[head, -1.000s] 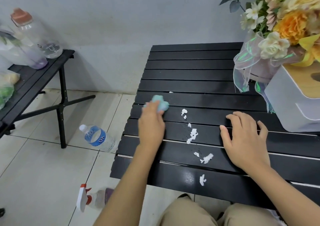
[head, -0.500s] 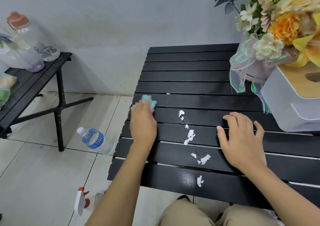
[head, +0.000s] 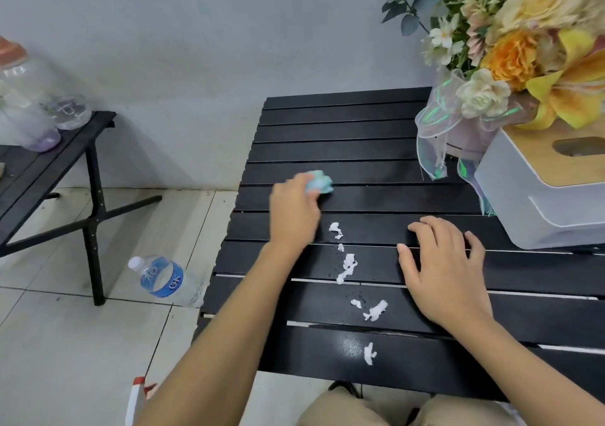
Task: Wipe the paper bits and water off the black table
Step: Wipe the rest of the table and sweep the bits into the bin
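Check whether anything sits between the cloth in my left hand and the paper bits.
Nothing visible does. Only table slats lie between the cloth in the left hand and the nearest paper bits; the right hand rests on their far side.

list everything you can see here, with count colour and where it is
black table: 1, black slats, in front of the person
paper bits: several, white, in a line down the table between the hands
water drops: a small patch, on the nearest slat
cloth: 1, light blue, on the table's left part
tissue box: 1, white with a wooden top, table right
bouquet: 1, orange, cream and yellow, behind the box
water bottle: 1, clear with a blue label, lying on the floor
spray bottle: 1, white and red, floor at bottom left
side table: 1, black, far left
clear containers: a few, on the side table
left hand: grips the cloth
right hand: rests flat on the table
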